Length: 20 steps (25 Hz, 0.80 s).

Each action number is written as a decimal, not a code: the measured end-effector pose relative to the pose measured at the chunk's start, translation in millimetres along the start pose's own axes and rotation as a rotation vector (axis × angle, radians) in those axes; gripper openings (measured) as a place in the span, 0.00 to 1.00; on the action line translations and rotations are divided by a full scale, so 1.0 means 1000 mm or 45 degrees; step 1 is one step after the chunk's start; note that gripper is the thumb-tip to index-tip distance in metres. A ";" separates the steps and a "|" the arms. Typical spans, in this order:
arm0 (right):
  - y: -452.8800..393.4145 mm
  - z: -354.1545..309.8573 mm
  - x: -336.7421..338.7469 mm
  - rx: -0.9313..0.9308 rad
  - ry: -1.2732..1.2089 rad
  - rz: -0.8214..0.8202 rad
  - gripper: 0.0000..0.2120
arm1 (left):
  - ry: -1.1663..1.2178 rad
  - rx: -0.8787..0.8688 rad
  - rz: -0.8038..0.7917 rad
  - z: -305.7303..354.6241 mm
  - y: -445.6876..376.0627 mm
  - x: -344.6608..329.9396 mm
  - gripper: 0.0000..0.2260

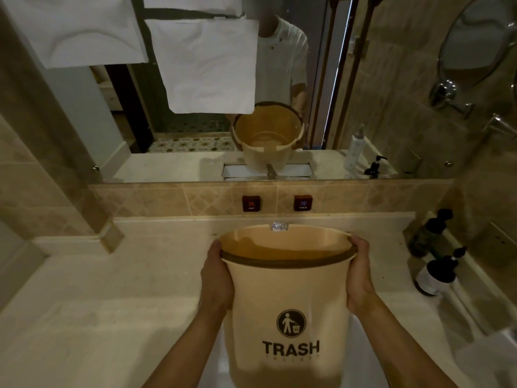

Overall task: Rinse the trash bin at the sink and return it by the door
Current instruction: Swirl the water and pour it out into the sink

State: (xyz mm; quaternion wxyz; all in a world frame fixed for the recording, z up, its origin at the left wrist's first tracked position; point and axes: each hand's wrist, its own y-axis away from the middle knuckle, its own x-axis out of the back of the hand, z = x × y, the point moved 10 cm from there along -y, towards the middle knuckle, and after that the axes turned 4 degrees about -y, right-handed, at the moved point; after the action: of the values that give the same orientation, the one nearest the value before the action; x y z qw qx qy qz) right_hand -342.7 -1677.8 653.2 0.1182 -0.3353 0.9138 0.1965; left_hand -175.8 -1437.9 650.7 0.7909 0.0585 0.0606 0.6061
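The trash bin [285, 298] is held over the sink [212, 368], mouth tipped toward the spout [278, 227]. Left hand [216, 278] and right hand [361, 278] clamp opposite sides. I'd keep it tilted under the spout and swirl gently so nothing splashes onto the counter [112, 303].

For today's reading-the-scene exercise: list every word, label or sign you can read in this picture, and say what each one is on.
"TRASH": on the side of the trash bin, under a round pictogram of a figure binning litter.
"HOT": on the left wall button.
"COLD": on the right wall button.
Small line under "TRASH": too blurred to read.
Pump bottles: no legible label.
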 end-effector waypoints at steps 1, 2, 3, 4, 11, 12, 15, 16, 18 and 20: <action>0.000 0.004 -0.003 -0.028 0.009 0.004 0.26 | -0.011 0.000 0.018 0.004 -0.001 0.005 0.26; 0.001 0.006 -0.005 -0.025 -0.010 0.008 0.26 | 0.036 -0.022 0.000 0.012 -0.002 0.005 0.24; 0.001 0.003 -0.005 0.007 -0.049 0.009 0.26 | 0.116 -0.054 -0.041 0.020 -0.005 0.001 0.23; 0.001 -0.003 -0.003 0.058 -0.088 0.013 0.25 | 0.177 -0.074 -0.075 0.025 -0.006 -0.005 0.23; -0.004 0.001 -0.001 0.007 0.037 -0.013 0.30 | 0.093 -0.022 -0.023 -0.009 -0.004 0.004 0.34; -0.003 0.003 -0.007 -0.003 0.042 -0.033 0.32 | 0.121 -0.063 -0.027 -0.005 -0.006 0.007 0.32; -0.004 -0.004 -0.013 0.065 -0.055 -0.047 0.28 | 0.214 -0.123 -0.030 0.017 -0.004 0.005 0.29; -0.004 -0.008 -0.009 0.076 -0.070 -0.037 0.26 | 0.158 -0.115 -0.035 0.020 -0.001 0.000 0.30; -0.007 -0.009 -0.001 0.057 -0.017 -0.003 0.26 | 0.035 -0.045 -0.016 0.008 0.004 -0.002 0.31; -0.007 0.001 0.000 -0.003 0.066 0.012 0.27 | -0.049 -0.009 0.044 0.000 0.006 0.006 0.27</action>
State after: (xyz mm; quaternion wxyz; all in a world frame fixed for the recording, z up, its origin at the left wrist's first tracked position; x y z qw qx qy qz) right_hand -338.5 -1682.2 650.3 0.0930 -0.3360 0.9179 0.1894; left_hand -179.9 -1430.1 651.6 0.7816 0.0685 0.0424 0.6186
